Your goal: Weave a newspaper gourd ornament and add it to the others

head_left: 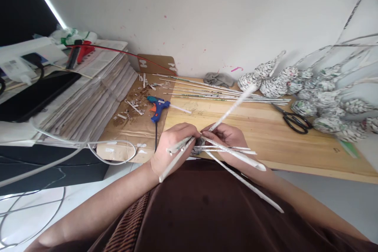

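Note:
Several white rolled-paper sticks fan out from a small woven piece between my hands, close to my body at the table's front edge. My left hand is closed around the woven piece and the stick ends on its left side. The fingers of my right hand are pinched on a stick at the middle of the bundle, beside the left fingertips. One stick points up and away; another hangs down over the brown apron. The woven piece is mostly hidden by my fingers.
A blue glue gun lies on cardboard with paper scraps. Loose paper sticks lie along the back. Black scissors and several woven paper bulbs are at the right. Stacked newspapers and a phone are left.

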A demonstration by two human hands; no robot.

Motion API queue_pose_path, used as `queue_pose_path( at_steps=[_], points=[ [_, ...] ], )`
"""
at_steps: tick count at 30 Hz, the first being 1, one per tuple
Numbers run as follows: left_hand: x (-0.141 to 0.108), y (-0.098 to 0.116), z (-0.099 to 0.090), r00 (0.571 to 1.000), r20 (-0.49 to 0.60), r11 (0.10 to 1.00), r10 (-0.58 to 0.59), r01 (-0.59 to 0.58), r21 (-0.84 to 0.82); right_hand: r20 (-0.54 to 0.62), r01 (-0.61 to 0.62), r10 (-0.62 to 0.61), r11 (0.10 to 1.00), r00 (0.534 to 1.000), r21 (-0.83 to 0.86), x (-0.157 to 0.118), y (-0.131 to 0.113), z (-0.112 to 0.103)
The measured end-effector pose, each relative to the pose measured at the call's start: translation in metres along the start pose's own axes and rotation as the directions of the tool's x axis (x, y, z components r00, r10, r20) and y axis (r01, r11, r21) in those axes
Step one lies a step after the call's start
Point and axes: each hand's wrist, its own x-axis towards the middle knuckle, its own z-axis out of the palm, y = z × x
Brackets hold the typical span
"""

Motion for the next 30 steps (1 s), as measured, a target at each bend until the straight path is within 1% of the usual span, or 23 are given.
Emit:
queue_pose_path(
  at_steps=[2,5,6,8,11,13,17,19,22,26,28,30],
  points=[
    [0.002,0.006,-0.006,0.997,0.076,0.998,0.025,-0.03,0.061,0.022,-0.019,0.02,0.997,1.0,-0.08,0.001,-0.01,-0.003],
    [0.005,0.016,-0.013,0.978,0.202,0.987,0.046,-0.075,0.139,0.044,-0.07,0.076,0.989,0.996,-0.13,0.003,-0.02,-0.004],
    [0.005,0.018,-0.014,0.971,0.231,0.982,0.059,-0.098,0.162,0.035,-0.077,0.082,0.988,0.996,-0.133,0.003,-0.021,-0.004],
    [0.005,0.02,-0.014,0.962,0.256,0.965,0.092,-0.149,0.214,0.004,-0.077,0.078,0.99,0.997,-0.119,0.003,-0.022,-0.002],
    [0.003,0.019,-0.012,0.956,0.269,0.939,0.116,-0.194,0.284,-0.026,-0.065,0.063,0.993,0.998,-0.098,0.003,-0.021,0.001],
    [0.002,0.016,-0.012,0.95,0.285,0.931,0.129,-0.215,0.296,-0.024,-0.085,0.083,0.992,0.996,-0.092,0.004,-0.022,0.001],
    [0.003,0.012,-0.014,0.931,0.317,0.936,0.183,-0.264,0.233,0.017,-0.176,0.176,0.984,0.984,-0.011,0.007,-0.022,-0.001],
    [0.003,0.011,-0.016,0.924,0.33,0.939,0.192,-0.27,0.211,0.027,-0.193,0.193,0.981,0.981,0.002,0.009,-0.021,-0.002],
    [0.004,0.012,-0.018,0.918,0.354,0.933,0.179,-0.273,0.236,0.032,-0.164,0.165,0.986,0.986,-0.027,0.012,-0.022,-0.002],
    [0.004,0.011,-0.017,0.912,0.37,0.918,0.179,-0.29,0.27,0.031,-0.076,0.079,0.994,0.996,-0.082,0.015,-0.023,-0.001],
    [0.004,0.01,-0.016,0.921,0.337,0.928,0.195,-0.285,0.241,0.022,-0.052,0.055,0.992,0.998,-0.115,0.015,-0.023,0.0],
    [0.004,0.008,-0.014,0.941,0.273,0.946,0.2,-0.257,0.195,0.009,-0.037,0.038,0.987,0.999,-0.156,0.014,-0.024,0.001]
  ],
)
